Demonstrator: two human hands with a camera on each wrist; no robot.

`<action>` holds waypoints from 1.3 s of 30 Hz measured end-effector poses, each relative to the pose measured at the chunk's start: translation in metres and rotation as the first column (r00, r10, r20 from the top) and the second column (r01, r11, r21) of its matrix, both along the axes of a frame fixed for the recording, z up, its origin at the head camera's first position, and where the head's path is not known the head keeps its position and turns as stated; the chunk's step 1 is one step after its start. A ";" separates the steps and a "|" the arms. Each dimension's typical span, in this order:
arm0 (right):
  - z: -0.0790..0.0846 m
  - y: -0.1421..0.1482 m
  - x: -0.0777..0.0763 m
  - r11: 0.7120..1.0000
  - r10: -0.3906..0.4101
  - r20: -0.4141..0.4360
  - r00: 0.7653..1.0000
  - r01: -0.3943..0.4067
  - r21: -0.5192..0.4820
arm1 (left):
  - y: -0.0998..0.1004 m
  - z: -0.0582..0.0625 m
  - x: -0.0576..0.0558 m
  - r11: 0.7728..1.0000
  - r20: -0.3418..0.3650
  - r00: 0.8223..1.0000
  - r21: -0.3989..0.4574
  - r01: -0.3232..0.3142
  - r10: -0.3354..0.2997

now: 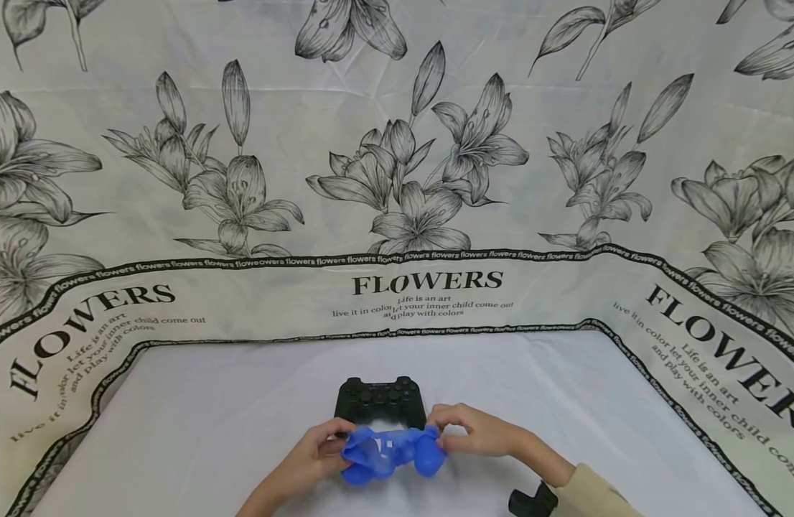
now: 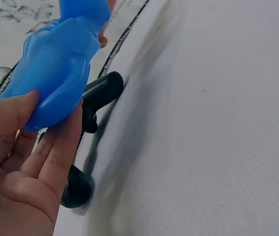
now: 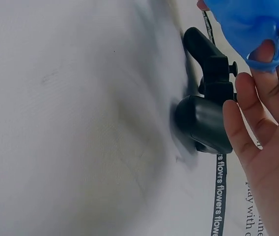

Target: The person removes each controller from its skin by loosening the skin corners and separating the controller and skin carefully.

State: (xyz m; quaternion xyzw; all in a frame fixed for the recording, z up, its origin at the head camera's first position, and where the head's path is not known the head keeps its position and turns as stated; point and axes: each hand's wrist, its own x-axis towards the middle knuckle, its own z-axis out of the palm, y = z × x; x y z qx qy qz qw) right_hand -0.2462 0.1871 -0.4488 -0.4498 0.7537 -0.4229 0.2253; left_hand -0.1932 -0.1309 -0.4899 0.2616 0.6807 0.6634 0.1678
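Observation:
A blue silicone controller cover [image 1: 392, 451], soft and hollow, is held up between both hands. My left hand [image 1: 313, 456] pinches its left end, thumb on one face and fingers behind, as the left wrist view shows. At the other end my right hand [image 1: 477, 431] pinches the rim, and in the right wrist view a fingertip pokes through an opening in the cover [image 3: 262, 29]. Just beyond the cover lies a black game controller [image 1: 380, 399] on the white surface, its grips toward me and partly hidden by the cover and hands.
The white tabletop [image 1: 209, 416] is bordered by a flower-printed cloth [image 1: 423, 294] that rises at the back and sides. By the right sleeve [image 1: 591, 492] a black object [image 1: 533, 500] shows at the bottom edge.

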 end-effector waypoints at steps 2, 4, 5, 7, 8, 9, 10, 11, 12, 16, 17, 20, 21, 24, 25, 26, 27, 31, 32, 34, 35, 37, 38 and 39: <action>-0.001 -0.001 0.001 1.000 -0.008 -0.002 1.000 0.008 -0.003 | 0.001 0.000 0.001 1.000 0.022 1.000 0.010 -0.007 0.007; -0.002 -0.002 0.001 1.000 -0.016 0.010 1.000 0.016 -0.009 | 0.001 0.001 0.001 1.000 0.037 0.999 0.020 -0.011 0.010; -0.002 -0.002 0.001 1.000 -0.019 0.016 1.000 0.019 -0.009 | 0.002 0.002 0.001 1.000 0.046 0.999 0.028 -0.008 0.007; -0.003 -0.003 0.000 1.000 -0.030 0.021 0.999 0.030 -0.003 | 0.003 0.002 0.001 0.999 0.053 0.999 0.049 0.002 -0.004; -0.003 -0.003 0.000 0.999 -0.036 0.024 0.999 0.036 0.000 | 0.004 0.002 0.001 0.998 0.054 0.998 0.062 0.008 -0.011; -0.003 -0.003 0.000 0.999 -0.042 0.023 0.999 0.042 0.005 | 0.005 0.002 0.001 0.997 0.054 0.998 0.072 0.012 -0.016; -0.003 -0.003 0.001 0.999 -0.048 0.018 0.999 0.048 0.011 | 0.006 0.002 0.000 0.996 0.054 0.998 0.083 0.014 -0.019; -0.003 -0.004 0.001 0.999 -0.050 0.011 0.999 0.050 0.013 | 0.006 0.002 0.000 0.995 0.057 0.998 0.094 0.014 -0.019; -0.002 -0.004 0.001 0.999 -0.052 0.001 0.999 0.052 0.016 | 0.007 0.002 0.000 0.995 0.050 0.999 0.099 0.013 -0.018; -0.001 -0.005 0.002 0.998 -0.060 -0.025 0.998 0.061 0.032 | 0.007 0.003 0.000 0.995 0.030 0.999 0.094 -0.021 0.018; -0.001 -0.004 0.002 0.997 -0.064 -0.024 0.998 0.065 0.036 | 0.006 0.004 0.000 0.996 0.029 0.999 0.085 -0.038 0.036; 0.000 -0.002 0.000 0.996 -0.073 -0.019 0.997 0.073 0.044 | 0.005 0.005 0.000 0.994 0.044 0.995 0.063 -0.090 0.087; 0.000 -0.002 -0.001 0.997 -0.070 -0.020 0.997 0.071 0.044 | 0.005 0.005 0.000 0.993 0.051 0.993 0.057 -0.107 0.104; 0.000 0.001 -0.004 0.998 -0.038 -0.058 0.998 0.041 0.044 | 0.004 0.007 0.000 0.987 0.062 0.985 0.021 -0.160 0.159; 0.001 0.001 -0.005 0.999 -0.023 -0.071 0.997 0.026 0.043 | 0.004 0.008 -0.001 0.984 0.058 0.983 0.006 -0.176 0.176; 0.001 0.001 -0.005 0.999 -0.008 -0.079 0.997 0.011 0.042 | 0.004 0.008 -0.001 0.981 0.052 0.980 -0.010 -0.194 0.194; 0.002 0.001 -0.006 0.999 0.006 -0.081 0.997 -0.003 0.038 | 0.004 0.009 -0.001 0.977 0.048 0.976 -0.026 -0.212 0.213; 0.002 0.001 -0.005 1.000 0.026 -0.030 0.999 -0.026 -0.002 | 0.003 0.010 -0.001 0.966 0.066 0.966 -0.085 -0.246 0.251; 0.001 0.000 -0.005 1.000 0.022 -0.010 1.000 -0.022 -0.019 | 0.003 0.010 -0.002 0.964 0.077 0.964 -0.097 -0.247 0.255; 0.000 -0.001 -0.005 0.999 0.003 0.013 1.000 -0.002 -0.045 | 0.004 0.010 -0.002 0.963 0.098 0.961 -0.115 -0.245 0.257; -0.001 -0.002 -0.004 0.999 -0.012 0.020 1.000 0.013 -0.052 | 0.004 0.010 -0.002 0.961 0.102 0.960 -0.123 -0.247 0.260; -0.003 -0.005 -0.003 0.997 -0.046 0.014 0.999 0.047 -0.058 | 0.005 0.009 -0.002 0.959 0.106 0.958 -0.128 -0.252 0.266; -0.004 -0.006 -0.003 0.996 -0.062 0.010 0.998 0.063 -0.061 | 0.005 0.009 -0.002 0.958 0.104 0.957 -0.126 -0.258 0.271; -0.005 -0.007 -0.002 0.995 -0.082 0.007 0.997 0.083 -0.060 | 0.005 0.009 -0.002 0.956 0.103 0.955 -0.122 -0.266 0.278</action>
